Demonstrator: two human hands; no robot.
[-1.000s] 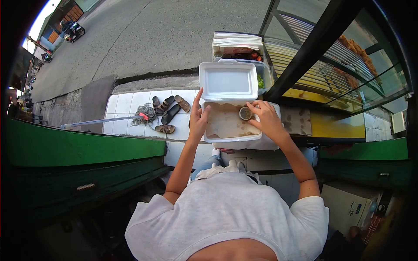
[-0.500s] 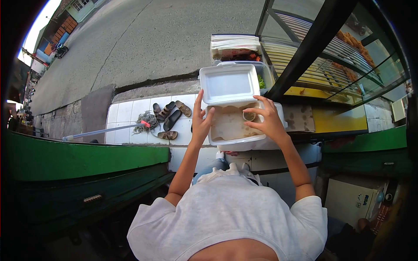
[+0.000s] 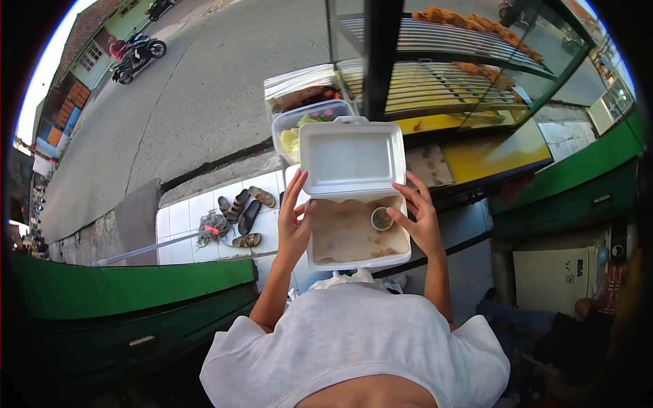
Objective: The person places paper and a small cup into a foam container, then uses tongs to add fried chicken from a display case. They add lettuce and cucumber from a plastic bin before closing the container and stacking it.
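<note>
A white foam box [image 3: 351, 160] stands open, its lid raised on the far side, with brown paper [image 3: 340, 231] lining its base. In the right back part of the base sits a small round cup [image 3: 381, 218] with dark contents. My left hand [image 3: 295, 221] is at the box's left edge, fingers apart, near the hinge. At the right edge is my right hand [image 3: 418, 216], fingers spread, its thumb beside the cup and its fingertips near the lid's lower corner. Neither hand holds anything that I can make out.
Behind the box are a plastic tub [image 3: 277, 129] of green leaves and a stack of white paper [image 3: 299, 83]. A glass display case [image 3: 462, 88] with fried food stands right. Sandals [image 3: 246, 216] and a mop [image 3: 216, 224] lie left. A motorcycle [image 3: 138, 58] is on the road.
The view has turned right and the box appears lower in it. My right thumb and fingers have moved away from around the cup. A motorcycle with a rider has come into view.
</note>
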